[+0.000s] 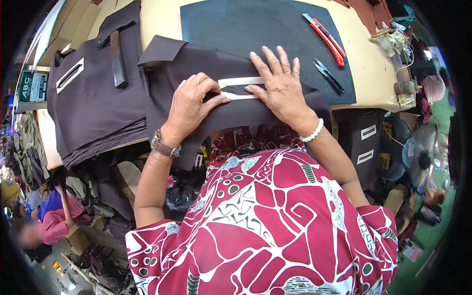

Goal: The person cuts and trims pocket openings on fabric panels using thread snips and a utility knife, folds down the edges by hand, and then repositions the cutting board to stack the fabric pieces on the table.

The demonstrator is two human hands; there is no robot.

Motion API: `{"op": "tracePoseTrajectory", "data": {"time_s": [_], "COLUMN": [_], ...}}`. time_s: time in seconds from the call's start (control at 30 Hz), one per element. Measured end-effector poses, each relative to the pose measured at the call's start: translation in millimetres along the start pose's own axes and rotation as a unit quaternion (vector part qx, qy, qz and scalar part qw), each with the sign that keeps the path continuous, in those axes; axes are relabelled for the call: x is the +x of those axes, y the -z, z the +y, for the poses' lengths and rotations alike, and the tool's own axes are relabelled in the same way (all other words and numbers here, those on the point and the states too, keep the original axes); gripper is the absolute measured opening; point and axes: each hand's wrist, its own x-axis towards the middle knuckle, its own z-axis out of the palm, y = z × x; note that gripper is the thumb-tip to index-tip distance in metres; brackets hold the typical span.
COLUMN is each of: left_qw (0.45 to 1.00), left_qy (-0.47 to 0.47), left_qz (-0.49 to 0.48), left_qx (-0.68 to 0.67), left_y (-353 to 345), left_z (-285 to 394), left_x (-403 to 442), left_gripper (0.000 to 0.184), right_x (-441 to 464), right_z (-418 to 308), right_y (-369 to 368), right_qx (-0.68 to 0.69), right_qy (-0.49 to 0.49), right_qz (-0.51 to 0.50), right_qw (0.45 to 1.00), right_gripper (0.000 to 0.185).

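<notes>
A dark brown fabric piece [196, 64] lies across the table's front edge, with a white-edged slot [241, 82] in it. At the slot's left end my left hand [192, 103] pinches the white edge between thumb and fingers. My right hand [282, 88] lies spread over the slot's right end, its thumb on the slot and its fingertips reaching toward the dark mat. A watch is on my left wrist and a white bead bracelet on my right.
Stacked dark fabric [98, 108] with a hammer [118, 59] on it lies at left. On the dark mat [236, 24] are a red cutter [325, 40] and small snips [328, 76]. A co-worker in pink [56, 223] is at lower left.
</notes>
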Motion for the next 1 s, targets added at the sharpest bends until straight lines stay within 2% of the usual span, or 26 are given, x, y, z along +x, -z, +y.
{"op": "tracePoseTrajectory", "data": {"time_s": [0.17, 0.37, 0.47, 0.5, 0.6, 0.67, 0.7, 0.73, 0.8, 0.83, 0.87, 0.93, 1.0], "left_qw": [0.997, 0.995, 0.991, 0.989, 0.986, 0.982, 0.972, 0.96, 0.93, 0.921, 0.911, 0.889, 0.876], "left_qy": [-0.013, -0.024, -0.035, -0.038, -0.021, 0.006, 0.029, 0.04, 0.062, 0.085, 0.096, 0.121, 0.112], "left_qz": [0.055, 0.077, 0.086, 0.089, 0.103, 0.134, 0.164, 0.205, 0.291, 0.292, 0.297, 0.325, 0.357], "left_qx": [0.043, 0.065, 0.098, 0.109, 0.127, 0.136, 0.165, 0.184, 0.216, 0.245, 0.27, 0.3, 0.304], "left_y": [-8.3, -10.0, -12.7, -13.2, -13.1, -11.7, -9.0, -6.0, -1.5, -0.9, -1.1, -2.5, -1.1], "left_z": [2.1, 1.1, 6.1, 7.9, 15.0, 28.0, 33.6, 39.5, 48.4, 49.1, 51.6, 51.9, 43.5], "left_x": [-3.2, -8.3, -9.6, -10.0, -10.6, -1.7, 2.9, 10.5, 29.0, 36.3, 44.4, 58.0, 68.1], "left_gripper": [0.025, 0.026, 0.025, 0.025, 0.025, 0.027, 0.039, 0.045, 0.056, 0.07, 0.074, 0.07, 0.059], "right_x": [11.6, 23.8, 51.6, 65.6, 108.8, 136.7, 152.4, 165.7, 184.7, 194.2, 194.7, 191.3, 177.3], "right_z": [-18.2, -17.1, -5.7, -13.6, -33.1, -30.8, -42.8, -49.2, -53.1, -48.9, -44.6, -35.1, -22.1], "right_y": [-8.1, 1.5, 9.1, 17.3, 16.4, -27.0, -6.8, -8.8, 7.3, 9.0, 15.3, 19.4, 17.7], "right_qx": [0.043, 0.061, 0.218, 0.192, 0.155, 0.264, 0.301, 0.401, 0.505, 0.592, 0.708, 0.811, 0.79], "right_qy": [0.026, 0.074, 0.053, 0.042, 0.048, 0.107, 0.053, 0.073, -0.066, -0.117, -0.133, -0.13, -0.177], "right_qz": [0.003, -0.009, -0.066, -0.074, -0.23, -0.105, -0.143, -0.017, 0.056, 0.082, 0.124, 0.157, 0.193], "right_qw": [0.999, 0.995, 0.972, 0.978, 0.96, 0.953, 0.941, 0.913, 0.859, 0.793, 0.683, 0.549, 0.555], "right_gripper": [0.064, 0.072, 0.073, 0.063, 0.045, 0.038, 0.036, 0.035, 0.032, 0.03, 0.023, 0.017, 0.014]}}
